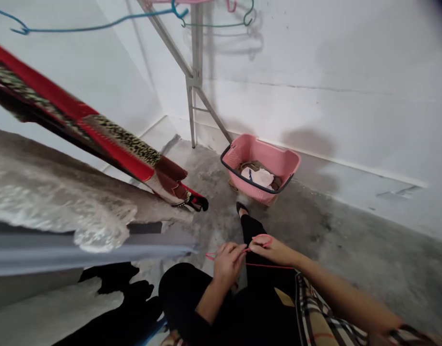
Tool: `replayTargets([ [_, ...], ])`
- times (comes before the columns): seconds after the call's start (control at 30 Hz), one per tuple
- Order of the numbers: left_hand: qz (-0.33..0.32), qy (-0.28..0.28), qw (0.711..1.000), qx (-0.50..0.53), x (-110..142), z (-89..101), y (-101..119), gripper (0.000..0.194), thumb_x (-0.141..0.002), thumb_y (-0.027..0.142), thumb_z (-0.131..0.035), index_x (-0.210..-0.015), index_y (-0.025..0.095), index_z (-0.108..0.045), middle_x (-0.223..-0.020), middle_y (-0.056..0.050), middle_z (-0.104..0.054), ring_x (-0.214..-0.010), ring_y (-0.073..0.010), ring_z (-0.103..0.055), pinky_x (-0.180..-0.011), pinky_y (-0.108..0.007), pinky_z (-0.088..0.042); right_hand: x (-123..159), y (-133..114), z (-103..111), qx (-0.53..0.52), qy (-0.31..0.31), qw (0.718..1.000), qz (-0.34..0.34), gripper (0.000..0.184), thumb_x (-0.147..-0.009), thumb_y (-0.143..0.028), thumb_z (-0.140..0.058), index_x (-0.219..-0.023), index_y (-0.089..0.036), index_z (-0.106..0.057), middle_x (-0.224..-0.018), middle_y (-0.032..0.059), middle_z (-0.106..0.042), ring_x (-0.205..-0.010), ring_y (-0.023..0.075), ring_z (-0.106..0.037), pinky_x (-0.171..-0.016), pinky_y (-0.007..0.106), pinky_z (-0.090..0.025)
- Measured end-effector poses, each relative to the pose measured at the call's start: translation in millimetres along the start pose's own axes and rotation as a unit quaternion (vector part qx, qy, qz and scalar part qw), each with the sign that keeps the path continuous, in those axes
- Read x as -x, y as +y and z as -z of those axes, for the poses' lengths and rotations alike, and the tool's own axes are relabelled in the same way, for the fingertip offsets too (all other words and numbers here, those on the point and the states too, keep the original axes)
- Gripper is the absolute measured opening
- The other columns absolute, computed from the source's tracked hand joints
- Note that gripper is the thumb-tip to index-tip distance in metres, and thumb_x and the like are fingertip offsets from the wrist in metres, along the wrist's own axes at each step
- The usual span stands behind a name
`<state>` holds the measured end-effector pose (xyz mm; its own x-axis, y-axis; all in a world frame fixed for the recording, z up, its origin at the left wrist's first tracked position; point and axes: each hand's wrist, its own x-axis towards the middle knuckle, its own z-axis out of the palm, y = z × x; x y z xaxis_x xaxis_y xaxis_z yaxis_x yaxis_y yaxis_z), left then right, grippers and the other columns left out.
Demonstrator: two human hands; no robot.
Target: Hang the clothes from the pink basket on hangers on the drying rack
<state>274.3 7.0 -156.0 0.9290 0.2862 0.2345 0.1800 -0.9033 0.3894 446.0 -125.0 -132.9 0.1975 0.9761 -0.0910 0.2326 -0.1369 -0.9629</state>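
A thin pink clothes hanger [269, 265] is stretched between my hands, above my dark-trousered legs. My left hand [228, 262] has its fingers closed on one part of it, and a small pink end sticks out to the left. My right hand [271, 249] grips it near the curved hook, which loops above the fingers. The hanger's straight bar runs below the right hand toward the plaid cloth [314, 312] at my right side. Parts of the hanger are covered by my fingers.
A pink laundry basket [239, 178] with clothes inside stands on the concrete floor by the wall. Red patterned garments [116, 139] and a pale lacy cloth [62, 192] hang at left. A metal rack [194, 79] bears a blue hanger [98, 28] and a green hanger [214, 25].
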Motion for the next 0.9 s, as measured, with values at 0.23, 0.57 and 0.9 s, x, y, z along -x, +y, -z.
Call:
replayTargets([
  [0.23, 0.078, 0.189, 0.979, -0.018, -20, -8.9, -15, 0.051, -0.088, 0.037, -0.061, -0.135, 0.020, -0.051, -0.134, -0.017, -0.053, -0.126, -0.0297, -0.051, -0.097, -0.047, -0.046, -24, -27, 97, 0.068, 0.132, 0.988, -0.032, 0.048, -0.095, -0.051, -0.039, -0.088, -0.015, -0.071, -0.071, 0.0021, -0.060, -0.063, 0.0123, -0.050, -0.077, 0.029, -0.047],
  [0.57, 0.009, 0.013, 0.993, 0.114, -76, -17.1, -8, 0.027, -0.095, 0.033, -0.052, -0.113, 0.020, -0.067, -0.084, -0.006, -0.073, -0.075, -0.0157, -0.068, -0.073, -0.028, -0.054, -71, -20, 101, 0.018, -0.246, 0.969, 0.009, 0.042, -0.089, -0.045, -0.057, -0.108, -0.010, -0.070, -0.087, 0.0049, -0.068, -0.073, 0.0116, -0.057, -0.066, 0.021, -0.043],
  [0.9, 0.109, -0.088, 0.968, 0.208, -63, -27.4, -33, 0.029, -0.093, 0.038, -0.053, -0.094, 0.022, -0.077, -0.072, -0.004, -0.070, -0.063, -0.0124, -0.065, -0.058, -0.020, -0.051, -222, 110, 220, 0.333, -0.049, 0.900, -0.276, 0.040, -0.090, -0.023, -0.053, -0.127, -0.009, -0.062, -0.131, 0.0164, -0.061, -0.117, 0.0265, -0.059, -0.099, 0.033, -0.044],
])
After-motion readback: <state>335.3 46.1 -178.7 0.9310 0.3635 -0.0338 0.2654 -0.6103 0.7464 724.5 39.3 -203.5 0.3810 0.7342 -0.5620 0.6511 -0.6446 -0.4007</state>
